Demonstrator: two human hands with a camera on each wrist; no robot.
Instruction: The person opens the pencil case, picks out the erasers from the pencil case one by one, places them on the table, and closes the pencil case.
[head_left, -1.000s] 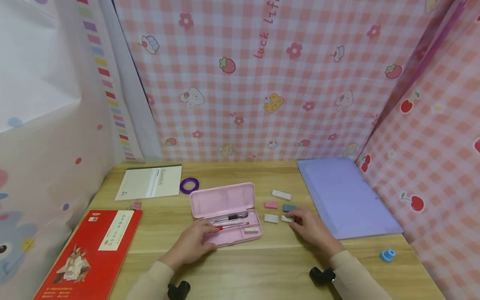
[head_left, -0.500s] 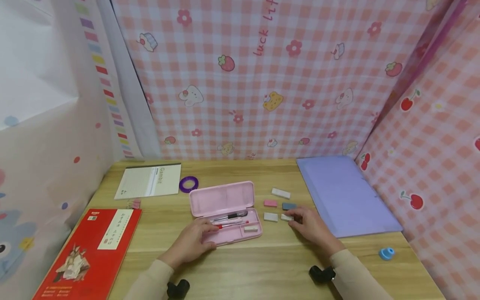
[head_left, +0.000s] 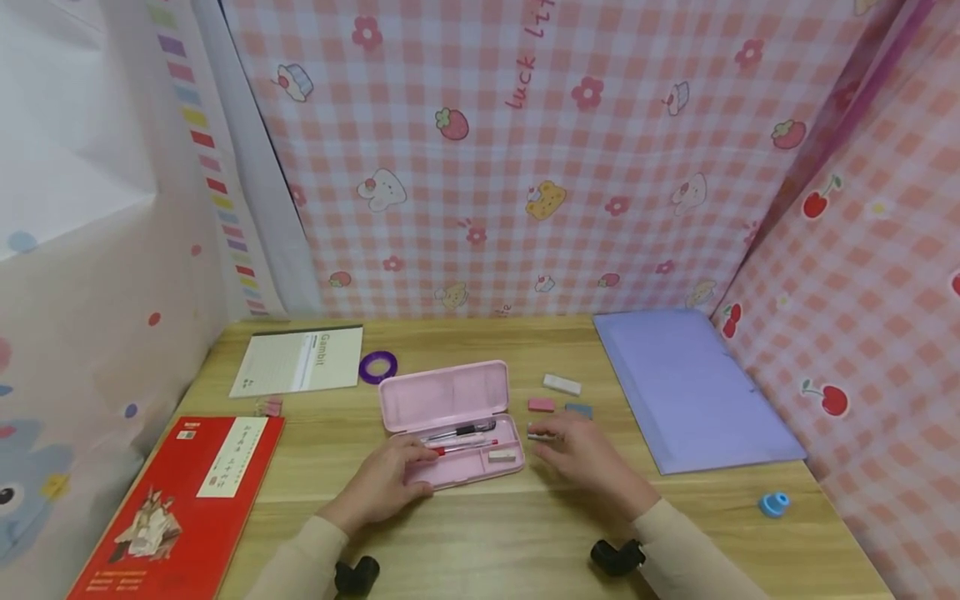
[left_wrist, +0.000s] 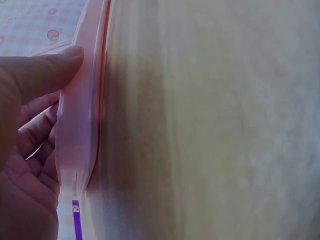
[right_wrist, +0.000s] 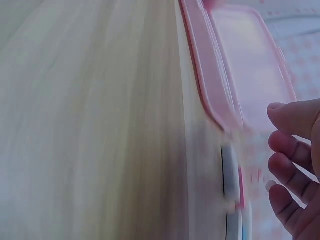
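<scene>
An open pink case (head_left: 450, 433) lies at the middle of the desk (head_left: 525, 542), and every place below is reckoned from it. Its lid is laid back on the far side; pens (head_left: 459, 433) and one white eraser (head_left: 502, 456) are seen in its tray.

The left hand (head_left: 386, 483) is set on the near left corner of the case, fingers curled over the rim and thumb along the edge, so the case is gripped and steadied; the left wrist view shows the thumb (left_wrist: 47, 70) pressed to the pink wall.

The right hand (head_left: 581, 450) is held just right of the case, over a second white eraser (head_left: 538, 434) that is half hidden by the fingertips. The fingers are bent, but whether that eraser is already pinched cannot be told. Farther right and back lie a pink eraser (head_left: 541, 404), a blue eraser (head_left: 578, 409) and a third white eraser (head_left: 562, 384), all apart from the case.

The step in hand is judged to be the picking up of loose erasers for the tray. The next move would call for a firm pinch, a short carry leftward over the rim, and a release in the free space beside the eraser already stowed.
</scene>
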